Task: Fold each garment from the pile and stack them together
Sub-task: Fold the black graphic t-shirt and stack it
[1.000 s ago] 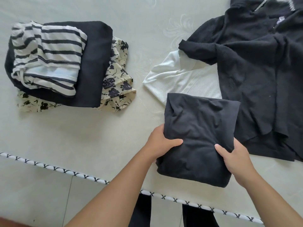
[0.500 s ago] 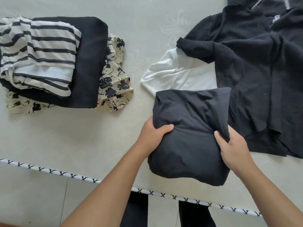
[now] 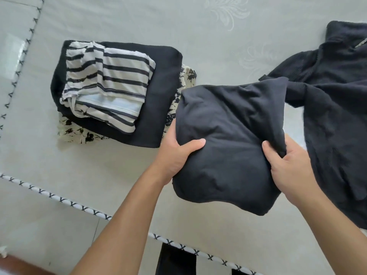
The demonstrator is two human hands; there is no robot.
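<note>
A folded black garment is lifted off the pale mattress, sagging between my hands. My left hand grips its left edge, thumb on top. My right hand grips its right edge. To the left lies the stack: a striped folded top on a black folded garment, over a cream floral piece. The held garment overlaps the stack's right edge in view. At the right lies the unfolded pile, a black knit garment.
The mattress has a patterned piping edge running along the near side and up the left. Beyond it is pale floor. Dark trouser legs show below the near edge.
Both hands lifted the folded black garment off the mattress and carried it left toward the stack. The white garment seen earlier beside the pile is now hidden.
</note>
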